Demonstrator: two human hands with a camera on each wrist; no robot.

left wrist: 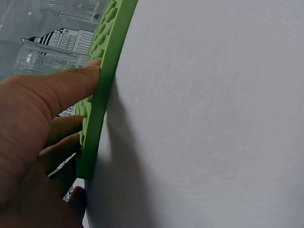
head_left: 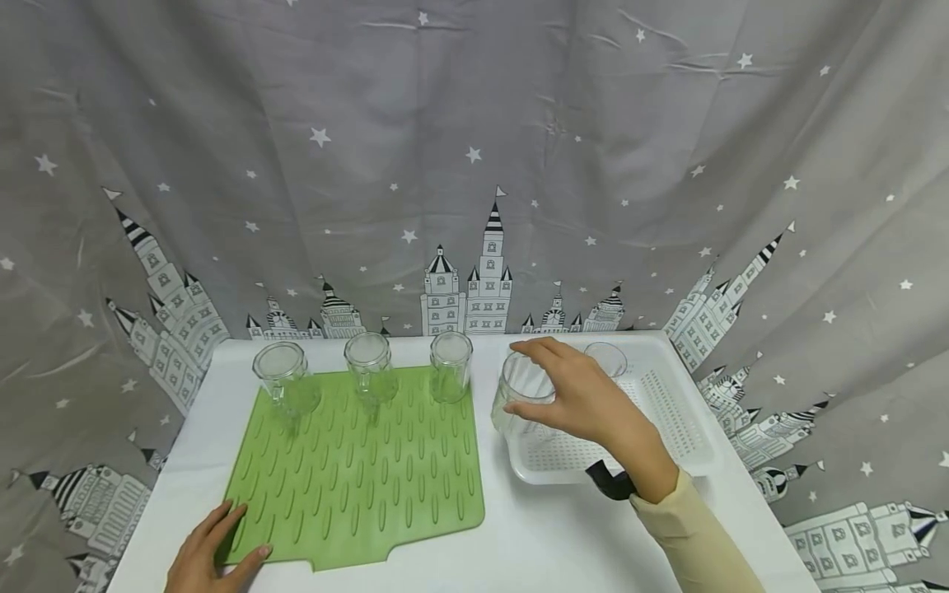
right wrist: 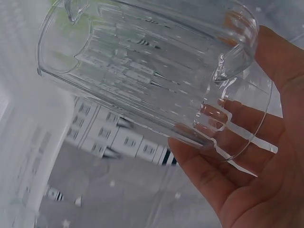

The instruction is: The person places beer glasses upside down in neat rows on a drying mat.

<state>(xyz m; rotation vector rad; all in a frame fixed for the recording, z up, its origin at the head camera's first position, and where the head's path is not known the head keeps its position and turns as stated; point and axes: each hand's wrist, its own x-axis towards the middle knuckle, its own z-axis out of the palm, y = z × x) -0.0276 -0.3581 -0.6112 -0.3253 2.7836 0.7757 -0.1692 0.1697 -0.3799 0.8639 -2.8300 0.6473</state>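
Observation:
My right hand (head_left: 574, 391) grips a clear glass mug (head_left: 522, 399) near its upper end, fingers and thumb curled round it. The mug is above the left side of a white perforated basket (head_left: 530, 476); in the right wrist view the held mug (right wrist: 142, 71) shows its handle toward the camera. At the front left corner of a green ridged mat (head_left: 363, 486), my left hand (head_left: 211, 552) rests with spread fingers; its thumb (left wrist: 71, 88) touches the mat's edge. Three glass mugs stand along the mat's back: left (head_left: 285, 379), middle (head_left: 371, 371), right (head_left: 451, 371).
Another clear glass (head_left: 606, 360) is at the back of the basket. Mat and basket lie side by side on a white table (head_left: 511, 548), with a strip of table between them. A grey curtain (head_left: 474, 107) with stars and castles hangs behind and at both sides.

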